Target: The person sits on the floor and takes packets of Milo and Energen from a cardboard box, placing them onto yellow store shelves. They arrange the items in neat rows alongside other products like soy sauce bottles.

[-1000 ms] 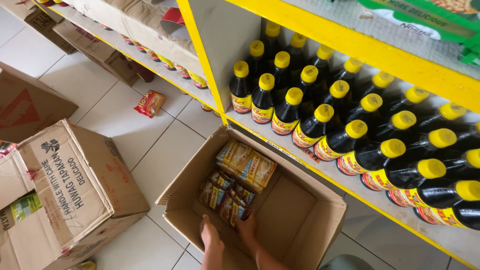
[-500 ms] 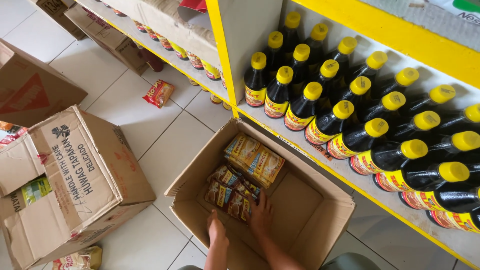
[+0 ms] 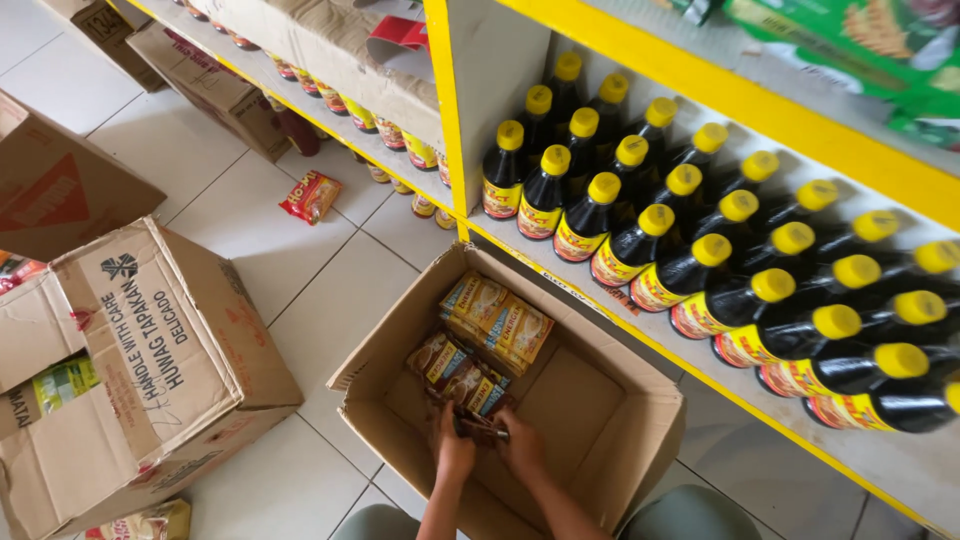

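Both hands, left hand and right hand, have fingers closed on brown sachet packs lying at 12 o'clock from them inside the cardboard box. The packs look light, soft and slippery; gripping the bundle's edges seems best.

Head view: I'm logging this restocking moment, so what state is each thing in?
Open cardboard box: flaps up, partly filled.
Dark sachet packs: lying in the box, near end gripped by both hands.
Yellow sachet packs: stacked flat in the box, untouched.
Left hand: fingers closed on the dark packs.
Right hand: fingers closed on the dark packs.
Dark sauce bottles: capped, upright in rows on the shelf.
Red packet: lying on the floor.
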